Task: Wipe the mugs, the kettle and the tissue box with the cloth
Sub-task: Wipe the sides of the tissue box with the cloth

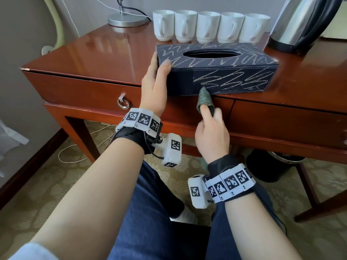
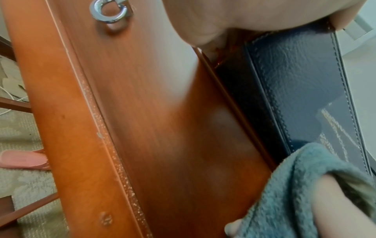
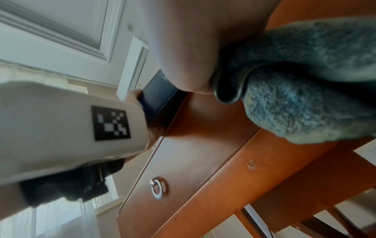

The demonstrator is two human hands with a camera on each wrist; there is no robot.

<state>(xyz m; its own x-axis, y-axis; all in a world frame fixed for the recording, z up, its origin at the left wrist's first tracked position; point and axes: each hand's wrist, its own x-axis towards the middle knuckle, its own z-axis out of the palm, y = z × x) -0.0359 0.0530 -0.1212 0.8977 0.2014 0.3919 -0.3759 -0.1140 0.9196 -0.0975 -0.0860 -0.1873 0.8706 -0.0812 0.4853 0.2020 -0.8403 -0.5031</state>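
Observation:
A dark blue tissue box (image 1: pixel 216 72) with pale chalk-like scribbles lies at the front edge of the wooden desk (image 1: pixel 93 53). My left hand (image 1: pixel 156 79) grips its left end, thumb on the top. My right hand (image 1: pixel 211 126) holds a grey-green cloth (image 1: pixel 204 98) bunched over a fingertip and presses it against the lower front face of the box. The left wrist view shows the box's front (image 2: pixel 301 90) with the cloth (image 2: pixel 305 185) against it. The right wrist view shows the cloth (image 3: pixel 305 80) close up. Several white mugs (image 1: pixel 208 26) stand in a row behind the box. A steel kettle (image 1: pixel 304 23) stands at the back right.
A lamp base (image 1: pixel 126 20) with cables sits at the back left of the desk. The drawer below has a metal ring pull (image 1: pixel 123 103). A dark bin (image 1: pixel 272 164) stands under the desk on the patterned carpet. My knees are close to the desk front.

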